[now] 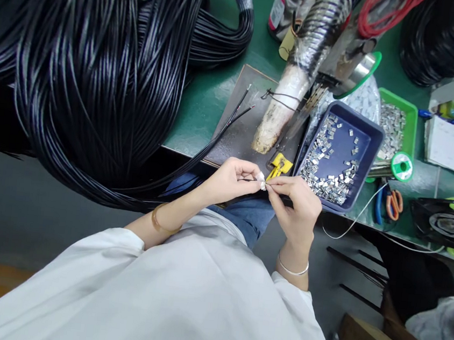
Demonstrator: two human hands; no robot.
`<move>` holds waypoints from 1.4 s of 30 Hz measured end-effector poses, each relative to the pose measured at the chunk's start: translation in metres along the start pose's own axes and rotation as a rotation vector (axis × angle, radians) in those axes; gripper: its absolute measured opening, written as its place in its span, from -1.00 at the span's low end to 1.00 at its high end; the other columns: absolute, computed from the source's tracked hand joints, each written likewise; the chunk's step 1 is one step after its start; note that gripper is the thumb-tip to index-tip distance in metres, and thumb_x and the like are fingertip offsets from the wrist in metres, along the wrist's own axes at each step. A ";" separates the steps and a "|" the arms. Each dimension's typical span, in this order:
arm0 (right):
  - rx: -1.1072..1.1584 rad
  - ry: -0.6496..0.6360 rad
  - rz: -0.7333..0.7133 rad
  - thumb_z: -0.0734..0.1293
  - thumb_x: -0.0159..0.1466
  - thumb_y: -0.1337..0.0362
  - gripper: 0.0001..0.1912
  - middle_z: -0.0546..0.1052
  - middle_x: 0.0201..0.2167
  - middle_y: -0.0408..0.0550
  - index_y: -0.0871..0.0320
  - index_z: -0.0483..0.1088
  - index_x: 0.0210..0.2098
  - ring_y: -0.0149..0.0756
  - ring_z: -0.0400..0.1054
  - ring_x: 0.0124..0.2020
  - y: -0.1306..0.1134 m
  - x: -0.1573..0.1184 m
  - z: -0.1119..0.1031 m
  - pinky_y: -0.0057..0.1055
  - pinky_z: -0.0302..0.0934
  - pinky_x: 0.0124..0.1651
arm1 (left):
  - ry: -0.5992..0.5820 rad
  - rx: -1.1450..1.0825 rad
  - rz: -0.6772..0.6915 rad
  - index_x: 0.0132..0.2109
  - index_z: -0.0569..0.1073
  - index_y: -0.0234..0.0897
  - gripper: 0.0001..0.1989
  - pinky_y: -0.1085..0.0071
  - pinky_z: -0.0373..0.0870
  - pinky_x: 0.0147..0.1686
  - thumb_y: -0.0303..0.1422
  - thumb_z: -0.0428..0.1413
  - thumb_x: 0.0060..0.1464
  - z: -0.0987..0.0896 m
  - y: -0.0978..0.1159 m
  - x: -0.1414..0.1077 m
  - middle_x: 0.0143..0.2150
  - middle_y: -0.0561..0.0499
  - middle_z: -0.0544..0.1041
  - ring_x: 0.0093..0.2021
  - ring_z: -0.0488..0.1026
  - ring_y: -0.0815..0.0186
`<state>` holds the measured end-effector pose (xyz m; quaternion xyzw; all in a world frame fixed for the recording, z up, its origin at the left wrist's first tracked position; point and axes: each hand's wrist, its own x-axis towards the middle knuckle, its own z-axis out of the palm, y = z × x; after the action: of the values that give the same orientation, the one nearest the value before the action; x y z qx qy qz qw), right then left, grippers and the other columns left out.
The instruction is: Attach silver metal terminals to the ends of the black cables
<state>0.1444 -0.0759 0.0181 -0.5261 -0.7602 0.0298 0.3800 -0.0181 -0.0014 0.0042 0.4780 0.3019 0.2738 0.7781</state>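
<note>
My left hand [236, 182] pinches the end of a black cable, with white wrapping on its fingertips. My right hand [294, 201] meets it fingertip to fingertip, closed on the same cable end; the small detail between the fingers is hard to make out. Other black cable ends [232, 117] lie on a dark board [227, 137] above my left hand. A yellow tool [280, 165] rests just beyond my fingers. To the right stands a blue tray [370, 139] holding several small metal connectors [320, 166].
A large bundle of black cables [95, 69] covers the left side. A wrapped flexible duct [297, 74] reaches down over the green table [202, 97]. Farther right are a green tray [410, 121], a solder spool [401, 167], orange-handled pliers [394, 204] and a black fan [448, 223].
</note>
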 end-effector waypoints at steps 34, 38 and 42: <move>-0.050 0.301 0.124 0.38 0.23 0.45 -0.83 0.62 -0.17 -0.09 0.07 0.38 -0.25 -0.35 0.55 -0.15 -0.002 -0.007 0.033 -0.39 0.49 -0.13 | 0.230 0.023 0.216 -0.40 0.57 -0.37 -0.92 0.53 0.46 -0.27 -0.41 0.23 -0.07 0.004 -0.011 0.008 -0.41 0.02 0.61 -0.38 0.51 0.42; -0.023 0.234 0.210 0.34 0.29 0.41 -0.90 0.61 -0.26 -0.13 0.07 0.38 -0.25 -0.36 0.56 -0.19 -0.001 -0.002 0.024 -0.40 0.46 -0.15 | 0.184 0.096 0.230 -0.34 0.58 -0.37 -0.88 0.53 0.42 -0.30 -0.38 0.20 0.03 0.006 -0.012 0.003 -0.38 0.01 0.59 -0.40 0.47 0.44; 0.107 0.242 0.294 0.33 0.31 0.39 -0.93 0.58 -0.31 -0.14 0.08 0.37 -0.27 -0.34 0.56 -0.19 -0.001 0.000 0.020 -0.37 0.47 -0.15 | 0.273 0.300 0.292 -0.23 0.59 -0.34 -0.86 0.55 0.27 -0.45 -0.37 0.22 0.07 0.004 -0.016 -0.008 -0.43 0.04 0.52 -0.47 0.34 0.47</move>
<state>0.1316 -0.0690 0.0047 -0.6103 -0.6210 0.0621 0.4878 -0.0183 -0.0162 -0.0075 0.5852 0.3692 0.3976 0.6027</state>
